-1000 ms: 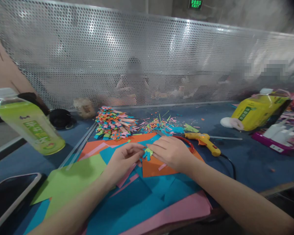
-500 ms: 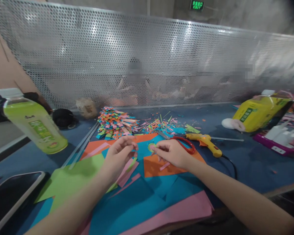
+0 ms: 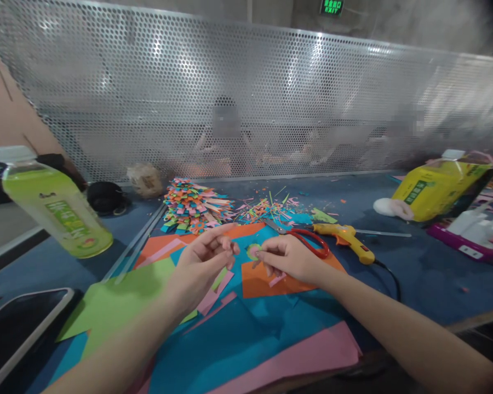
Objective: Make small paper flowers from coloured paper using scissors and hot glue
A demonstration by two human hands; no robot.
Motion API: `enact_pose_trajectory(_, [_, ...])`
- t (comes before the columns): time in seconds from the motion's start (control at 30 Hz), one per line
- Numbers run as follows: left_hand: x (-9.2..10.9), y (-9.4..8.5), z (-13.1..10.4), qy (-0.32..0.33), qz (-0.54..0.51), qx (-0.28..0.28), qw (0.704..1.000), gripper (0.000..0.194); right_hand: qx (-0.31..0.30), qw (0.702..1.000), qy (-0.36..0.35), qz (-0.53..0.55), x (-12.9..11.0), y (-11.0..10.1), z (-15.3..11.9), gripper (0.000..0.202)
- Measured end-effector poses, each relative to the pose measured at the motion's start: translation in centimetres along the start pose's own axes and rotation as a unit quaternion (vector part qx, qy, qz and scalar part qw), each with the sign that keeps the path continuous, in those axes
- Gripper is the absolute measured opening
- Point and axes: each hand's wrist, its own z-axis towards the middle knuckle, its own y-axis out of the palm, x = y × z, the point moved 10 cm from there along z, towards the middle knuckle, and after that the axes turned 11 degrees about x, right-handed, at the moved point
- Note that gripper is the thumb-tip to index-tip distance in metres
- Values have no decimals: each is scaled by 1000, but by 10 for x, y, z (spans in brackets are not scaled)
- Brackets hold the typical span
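Pinched a small green paper disc (image 3: 253, 251) at the right hand's (image 3: 290, 258) fingertips, lifted just over the orange sheet (image 3: 263, 279), likely for a clear view. Left hand (image 3: 203, 262) hovered just left of it, fingers loosely curled, grasping nothing. Scissors (image 3: 308, 241) and glue gun (image 3: 345, 238) lay just beyond, within reach.

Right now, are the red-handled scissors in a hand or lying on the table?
Lying down. The scissors rest on the paper sheets beyond the right hand, which pinches a small green paper piece instead.
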Motion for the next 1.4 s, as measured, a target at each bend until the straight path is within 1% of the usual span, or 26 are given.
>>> enact_pose_trajectory(0.2, [-2, 6, -1, -9, 30, -29, 999, 41, -19, 1000, -3, 18, 0, 3, -1, 36])
enact_pose_trajectory(0.37, [-4, 6, -1, -16, 34, -28, 999, 39, -39, 998, 14, 40, -3, 6, -3, 35])
enact_pose_trajectory(0.47, [-4, 6, -1, -16, 34, -20, 999, 36, -46, 998, 1, 42, -9, 7, -5, 34])
enact_pose_trajectory(0.63, [0, 1, 0, 9, 39, 6, 999, 28, -67, 996, -31, 50, -15, 10, -7, 35])
enact_pose_trajectory(0.73, [0, -5, 1, 32, 82, 16, 996, 21, -70, 996, -25, 54, -13, 10, -7, 34])
enact_pose_trajectory(0.87, [2, -11, 1, 60, 131, 33, 989, 18, -72, 996, -26, 54, -13, 10, -8, 35])
enact_pose_trajectory(1.07, [11, -8, 0, 80, 169, 42, 982, 20, -75, 995, -28, 56, -14, 10, -9, 34])
enact_pose_trajectory(1.13, [12, -8, -1, 85, 191, 48, 977, 18, -73, 995, -31, 55, -15, 9, -9, 33])
enact_pose_trajectory(1.2, [11, -8, -2, 80, 206, 49, 974, 14, -70, 996, -34, 50, -16, 9, -9, 33])
enact_pose_trajectory(1.4, [-1, 2, -3, 21, 204, 13, 979, 22, -70, 996, -39, 38, -17, 11, -9, 33])
